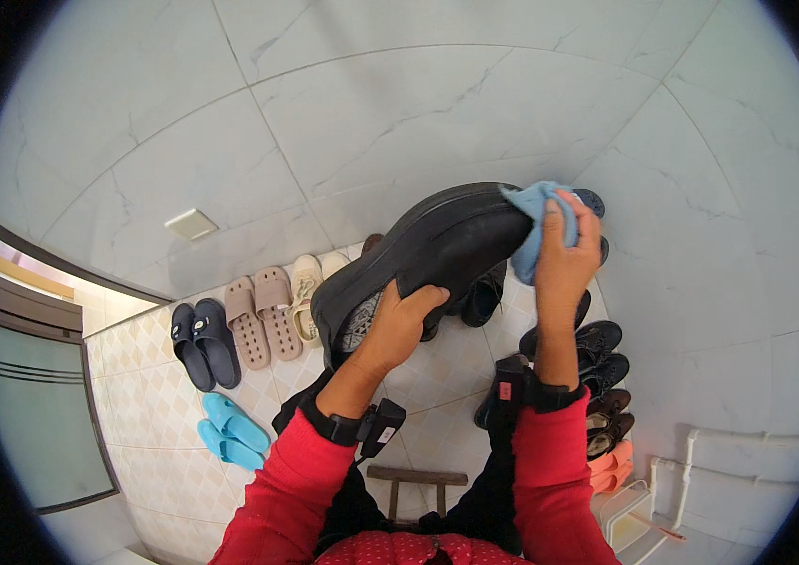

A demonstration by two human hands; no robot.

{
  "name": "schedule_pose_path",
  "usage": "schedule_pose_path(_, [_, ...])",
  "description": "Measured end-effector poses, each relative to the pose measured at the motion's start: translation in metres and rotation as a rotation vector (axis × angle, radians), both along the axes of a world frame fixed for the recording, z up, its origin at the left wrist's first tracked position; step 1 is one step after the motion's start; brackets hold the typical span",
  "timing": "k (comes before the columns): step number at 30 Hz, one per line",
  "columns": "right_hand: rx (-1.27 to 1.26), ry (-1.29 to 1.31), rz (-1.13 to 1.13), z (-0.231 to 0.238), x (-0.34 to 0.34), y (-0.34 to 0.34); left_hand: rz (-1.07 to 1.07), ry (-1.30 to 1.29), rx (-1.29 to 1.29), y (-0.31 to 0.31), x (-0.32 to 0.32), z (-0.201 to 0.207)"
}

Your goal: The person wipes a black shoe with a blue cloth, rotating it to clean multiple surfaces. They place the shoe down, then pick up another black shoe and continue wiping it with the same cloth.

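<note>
Black on the outside, a thick-soled shoe (465,240) is held up in the air above the floor, tilted so that its toe points to the upper right and its heel to the lower left. Inside its opening, a grey patterned insole (360,323) shows. The left hand (392,330) grips it at the opening, thumb flat on the upper; the other fingers are hidden, so I cannot tell how they lie. The right hand (569,250) bunches a light blue cloth (528,250) between thumb and fingers, its grip closed on the fabric, which touches the toe.

Red sleeves (555,452) cover the forearms, and each wrist carries a black strap with a small box.

Below lies the floor (164,438), tiled in pale beige. To the left, along the wall, stand navy slides (217,348), taupe perforated slippers (247,325) and cream lace-up shoes (305,306), with turquoise slippers (234,424) nearer the person. On the right, black shoes (604,339) and orange slippers (614,466) line the other wall. Between the person's legs is a brown wooden frame (418,477). Farther out are marbled white wall tiles (399,113), a white switch plate (191,224), white pipes (687,471) and, at far left, a glass-panelled door (37,405).
</note>
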State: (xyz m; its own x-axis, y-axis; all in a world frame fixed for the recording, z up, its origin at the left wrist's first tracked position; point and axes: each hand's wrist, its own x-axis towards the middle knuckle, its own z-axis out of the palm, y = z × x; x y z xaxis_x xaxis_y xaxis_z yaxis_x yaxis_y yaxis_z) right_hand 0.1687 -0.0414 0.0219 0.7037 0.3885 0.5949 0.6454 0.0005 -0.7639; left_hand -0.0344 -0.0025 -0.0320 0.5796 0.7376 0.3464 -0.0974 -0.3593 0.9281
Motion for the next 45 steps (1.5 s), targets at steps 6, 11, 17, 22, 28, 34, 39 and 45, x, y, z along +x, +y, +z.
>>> schedule_pose_path(6, [-0.003, -0.266, 0.158, -0.004, -0.040, 0.011, -0.011, -0.099, -0.308, 0.009, 0.007, -0.007])
schedule_pose_path(11, [-0.006, -0.298, 0.163, 0.003, -0.042, 0.012, -0.163, -0.483, -0.977, 0.007, 0.010, 0.020])
schedule_pose_path(17, [0.027, -0.205, 0.265, -0.009, -0.057, 0.011, -0.198, -0.730, -1.146, 0.014, 0.008, 0.038])
schedule_pose_path(22, [-0.019, -0.217, 0.341, -0.019, -0.088, 0.008, -0.221, -0.917, -1.244, 0.027, 0.000, 0.031])
schedule_pose_path(28, [-0.002, -0.244, 0.444, -0.018, -0.108, -0.004, -0.183, -1.016, -1.236, 0.028, -0.002, 0.031])
schedule_pose_path(34, [-0.038, -0.238, 0.366, -0.007, -0.089, 0.001, -0.185, -0.954, -1.317, 0.023, 0.000, 0.039])
schedule_pose_path(39, [0.006, -0.253, 0.186, 0.001, -0.063, 0.008, -0.229, -0.798, -1.269, 0.013, 0.001, 0.045])
schedule_pose_path(45, [-0.001, -0.169, 0.007, 0.010, -0.031, 0.008, -0.164, -0.335, -0.886, 0.000, 0.000, 0.039])
